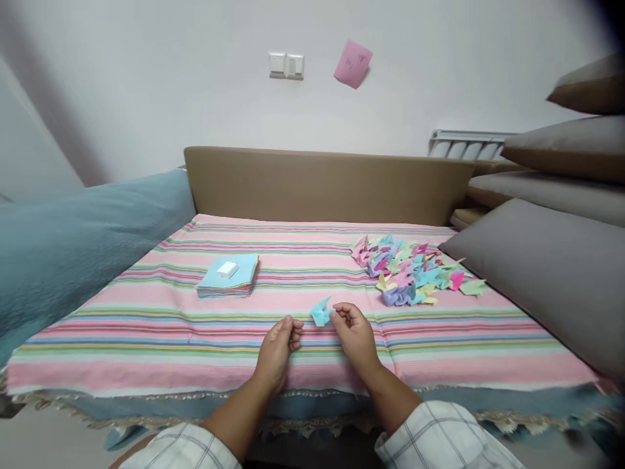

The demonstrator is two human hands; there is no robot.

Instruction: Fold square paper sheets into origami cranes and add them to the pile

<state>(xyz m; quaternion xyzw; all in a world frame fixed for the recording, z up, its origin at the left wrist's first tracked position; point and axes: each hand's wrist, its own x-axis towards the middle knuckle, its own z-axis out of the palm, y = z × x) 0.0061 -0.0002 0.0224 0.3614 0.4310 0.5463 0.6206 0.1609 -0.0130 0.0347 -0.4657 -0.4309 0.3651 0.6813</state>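
Note:
A light blue folded paper crane (321, 313) is pinched between the thumb and fingers of my right hand (355, 333), just above the striped cloth. My left hand (279, 348) rests to the left of the crane, apart from it, with its fingers curled in and nothing visible in them. Up and to the right lies a pile of folded paper cranes (407, 270) in pink, blue, purple, yellow and green. A stack of coloured paper sheets (228, 281), light blue on top, sits to the left, and a small white block (227, 269) lies on it.
A pink striped cloth (146, 326) covers the sofa seat. The brown backrest (322, 185) runs along the far side, with a blue-covered armrest (97, 228) at left. Grey cushions (541, 273) are stacked at right. A pink note (353, 64) and white switches (286, 66) are on the wall.

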